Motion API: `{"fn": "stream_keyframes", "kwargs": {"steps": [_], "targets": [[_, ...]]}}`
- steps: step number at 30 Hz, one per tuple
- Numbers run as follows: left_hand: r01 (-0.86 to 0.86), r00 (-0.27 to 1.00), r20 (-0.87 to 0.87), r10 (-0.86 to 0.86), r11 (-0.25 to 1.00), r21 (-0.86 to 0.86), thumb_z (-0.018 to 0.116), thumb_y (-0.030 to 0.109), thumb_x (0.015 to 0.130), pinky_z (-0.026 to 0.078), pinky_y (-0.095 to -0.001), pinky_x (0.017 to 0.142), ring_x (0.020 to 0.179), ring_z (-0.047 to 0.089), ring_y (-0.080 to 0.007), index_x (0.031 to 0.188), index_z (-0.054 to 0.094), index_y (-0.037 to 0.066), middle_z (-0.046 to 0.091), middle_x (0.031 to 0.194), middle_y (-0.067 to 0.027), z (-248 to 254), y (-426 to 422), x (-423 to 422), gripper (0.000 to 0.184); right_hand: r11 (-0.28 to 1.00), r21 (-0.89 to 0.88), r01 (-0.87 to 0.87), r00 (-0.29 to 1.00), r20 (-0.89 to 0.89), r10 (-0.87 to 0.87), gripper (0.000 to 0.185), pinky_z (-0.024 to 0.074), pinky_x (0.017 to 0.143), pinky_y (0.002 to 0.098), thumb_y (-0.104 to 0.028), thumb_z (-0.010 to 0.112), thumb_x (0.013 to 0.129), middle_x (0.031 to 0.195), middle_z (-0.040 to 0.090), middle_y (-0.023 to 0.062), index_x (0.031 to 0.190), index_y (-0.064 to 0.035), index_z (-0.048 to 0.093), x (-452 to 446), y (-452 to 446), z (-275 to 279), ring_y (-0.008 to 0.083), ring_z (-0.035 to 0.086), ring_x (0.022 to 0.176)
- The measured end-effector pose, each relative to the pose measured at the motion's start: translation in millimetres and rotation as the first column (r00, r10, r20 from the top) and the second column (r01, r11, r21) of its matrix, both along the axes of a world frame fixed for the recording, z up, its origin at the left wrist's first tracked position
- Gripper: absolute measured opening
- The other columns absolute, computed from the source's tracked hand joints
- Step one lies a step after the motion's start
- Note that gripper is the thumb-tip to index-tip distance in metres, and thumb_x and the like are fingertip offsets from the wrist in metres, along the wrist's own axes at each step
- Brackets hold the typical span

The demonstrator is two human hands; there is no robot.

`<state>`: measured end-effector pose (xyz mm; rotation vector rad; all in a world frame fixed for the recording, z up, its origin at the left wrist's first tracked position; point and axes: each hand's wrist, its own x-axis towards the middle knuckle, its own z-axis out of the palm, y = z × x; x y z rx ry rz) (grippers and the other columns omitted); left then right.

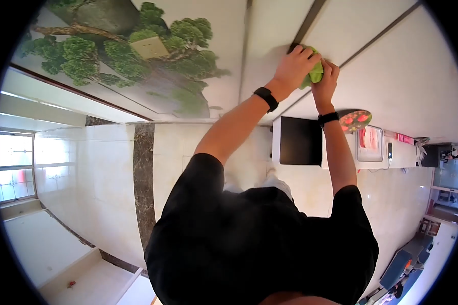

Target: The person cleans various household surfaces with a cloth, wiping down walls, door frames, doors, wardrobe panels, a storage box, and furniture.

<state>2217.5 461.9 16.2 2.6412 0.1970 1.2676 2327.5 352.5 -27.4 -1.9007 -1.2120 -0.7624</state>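
Both of my arms reach up to the pale wall panel [269,30] in front of me. A crumpled green cloth [315,73] is between my hands, against the wall by a dark vertical strip. My left hand [292,68] lies over the cloth's left side with its fingers curled on it. On the other side, my right hand [325,84] grips the cloth's right edge. Part of the cloth is hidden under my fingers. Each wrist wears a black band.
A white cabinet with a black top panel [300,141] stands below my hands. Beside it are a round patterned plate [355,121] and a white-framed tray [370,144]. A tree mural with a switch plate [149,48] covers the wall at left.
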Motion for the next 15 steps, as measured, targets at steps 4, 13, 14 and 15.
{"fn": "stream_keyframes", "kwargs": {"steps": [4,13,14,15], "targets": [[0.009,1.0,-0.029,-0.01,0.999,-0.052,0.064,0.002,0.075,0.055,-0.0324,0.071,0.1,0.057,-0.0209,0.121,0.06,0.018,0.061,0.108,0.0029,-25.1,-21.3,19.7,0.049,0.999,-0.007,-0.044,0.999,-0.03,0.043,0.054,0.052,0.082,0.0386,0.0,0.074,0.072,0.113,0.054,0.0101,0.123,-0.0112,0.058,26.6,-20.1,-29.4,0.0313,0.054,0.107],[-0.168,0.976,-0.164,0.142,0.974,-0.154,0.059,0.003,0.078,0.055,-0.0317,0.067,0.096,0.06,-0.0193,0.12,0.064,0.02,0.063,0.104,0.0027,-131.2,-72.5,62.4,0.045,0.959,-0.192,-0.206,0.978,-0.053,0.2,0.053,0.0529,0.077,0.0392,0.001,0.073,0.067,0.11,0.054,0.0081,0.116,-0.0138,0.061,97.7,-68.9,-144.6,0.031,0.053,0.103],[-0.18,0.968,-0.213,0.13,0.955,-0.235,0.056,0.0,0.079,0.055,-0.0342,0.072,0.099,0.06,-0.022,0.123,0.063,0.02,0.063,0.107,0.0011,-152.0,-77.6,65.4,0.048,0.947,-0.235,-0.218,0.976,-0.062,0.209,0.053,0.0531,0.076,0.0398,0.001,0.073,0.066,0.11,0.054,0.0078,0.115,-0.0135,0.062,103.8,-71.4,-162.4,0.0311,0.053,0.102],[-0.238,0.946,-0.286,0.152,0.925,-0.297,0.057,0.0,0.079,0.054,-0.0369,0.076,0.1,0.06,-0.0239,0.12,0.064,0.019,0.065,0.109,-0.0007,-179.5,-86.2,68.7,0.046,0.919,-0.303,-0.253,0.967,-0.119,0.227,0.054,0.0534,0.075,0.0409,0.0,0.072,0.064,0.108,0.054,0.0076,0.115,-0.0124,0.06,102.9,-79.3,-176.7,0.0313,0.054,0.102]]}}
